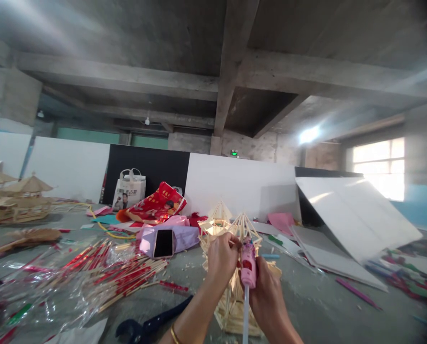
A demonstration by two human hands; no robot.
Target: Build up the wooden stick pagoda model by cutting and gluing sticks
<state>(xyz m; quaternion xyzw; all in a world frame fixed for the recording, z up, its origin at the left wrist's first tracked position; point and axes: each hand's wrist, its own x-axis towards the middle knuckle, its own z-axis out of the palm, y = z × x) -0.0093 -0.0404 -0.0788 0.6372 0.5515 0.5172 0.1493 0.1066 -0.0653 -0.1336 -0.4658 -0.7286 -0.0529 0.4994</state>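
Observation:
A pink hot glue gun point(248, 267) points away from me, with a clear glue stick point(246, 315) out of its back end. My right hand point(269, 294) is closed around its grip. My left hand point(223, 255) is closed in a pinch beside the gun's front end; whatever its fingertips hold is too small to make out. Both hands are at a pavilion model point(235, 322) of thin pale sticks with pointed stick-frame roofs point(242, 223). The arms and the gun hide much of its middle.
Red-and-tan sticks point(131, 282) and clear wrappers lie at left, near a phone point(164, 243) on lilac cloth. Dark-handled pliers or cutters point(152, 322) lie in front. White boards point(357, 215) lean at right, near a purple pen-like thing point(357, 292). Finished-looking pavilions point(29, 186) stand far left.

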